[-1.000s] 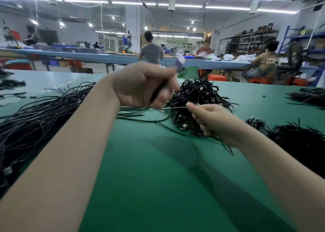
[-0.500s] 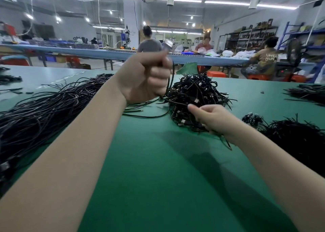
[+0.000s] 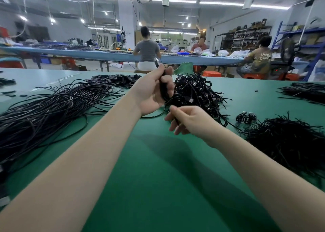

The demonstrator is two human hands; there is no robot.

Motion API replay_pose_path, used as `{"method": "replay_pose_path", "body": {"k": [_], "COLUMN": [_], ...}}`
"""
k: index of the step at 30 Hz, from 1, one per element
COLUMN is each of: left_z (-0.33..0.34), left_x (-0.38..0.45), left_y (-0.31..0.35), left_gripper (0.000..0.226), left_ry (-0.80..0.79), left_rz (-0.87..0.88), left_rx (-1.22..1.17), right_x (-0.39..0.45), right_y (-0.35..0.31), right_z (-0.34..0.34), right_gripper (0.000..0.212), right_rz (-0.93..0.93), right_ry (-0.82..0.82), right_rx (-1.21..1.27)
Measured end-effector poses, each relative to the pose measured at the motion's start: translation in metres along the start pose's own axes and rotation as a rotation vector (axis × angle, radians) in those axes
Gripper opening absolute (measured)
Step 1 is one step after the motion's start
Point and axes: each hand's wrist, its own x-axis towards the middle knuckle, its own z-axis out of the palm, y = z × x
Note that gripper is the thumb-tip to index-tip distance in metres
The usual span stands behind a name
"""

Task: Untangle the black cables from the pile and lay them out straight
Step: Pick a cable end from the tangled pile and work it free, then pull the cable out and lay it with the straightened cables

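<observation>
A tangled pile of black cables (image 3: 197, 92) lies on the green table (image 3: 158, 179) just beyond my hands. My left hand (image 3: 151, 92) is raised in front of the pile, palm turned toward me, fingers curled round a small bundle of black cables (image 3: 162, 89). My right hand (image 3: 186, 120) hovers lower and nearer, fingers curled, pinching a thin black cable that runs toward the pile. A long spread of straightened black cables (image 3: 49, 112) covers the table to the left.
Another heap of black cables (image 3: 288, 140) lies at the right, with a few loose connectors (image 3: 245, 117) beside it. More cables (image 3: 306, 92) sit at the far right edge. Small black parts (image 3: 116, 79) lie behind. Several people work at a blue bench (image 3: 88, 53) beyond.
My left hand has turned palm toward me and moved right, closer to the tangled pile, still holding cables. My right hand has shifted slightly left and toward me.
</observation>
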Motion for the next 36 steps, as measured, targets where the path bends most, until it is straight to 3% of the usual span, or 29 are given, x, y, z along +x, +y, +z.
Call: {"method": "replay_pose_path", "body": {"k": [2,7,11,15,19,22,28,32,36], "left_z": [0.0,-0.001,0.003,0.0,-0.003,-0.002,0.002,0.004,0.001], "left_x": [0.0,0.001,0.003,0.006,0.01,0.013,0.015,0.017,0.018], "left_y": [0.0,-0.016,-0.024,-0.028,-0.036,-0.044,-0.06,-0.072,-0.077], "left_gripper": [0.035,0.029,0.029,0.031,0.037,0.033,0.029,0.03,0.031], "left_ry": [-0.015,-0.112,0.021,0.153,0.146,0.163,0.197,0.25,0.289], "left_rz": [-0.02,-0.176,-0.179,-0.177,-0.171,-0.171,-0.136,-0.108,-0.14], "left_rx": [0.004,0.099,0.258,0.6,0.442,0.363,0.379,0.374,0.331], "right_x": [0.001,0.008,0.009,0.012,0.011,0.009,0.013,0.013,0.015], "right_y": [0.007,0.005,0.014,0.02,0.02,0.021,0.024,0.024,0.026], "right_z": [-0.001,-0.009,-0.012,-0.014,-0.013,-0.008,-0.007,-0.009,-0.012], "right_gripper": [0.03,0.016,0.006,0.014,0.03,0.031,0.039,0.047,0.039], "right_rz": [0.062,0.123,0.105,0.107,0.087,0.032,-0.045,-0.014,0.031], "right_ry": [0.002,0.103,0.159,0.203,0.105,0.048,0.173,0.128,0.147], "right_rx": [-0.002,0.61,0.528,0.422,0.399,0.182,-0.339,-0.41,-0.822]}}
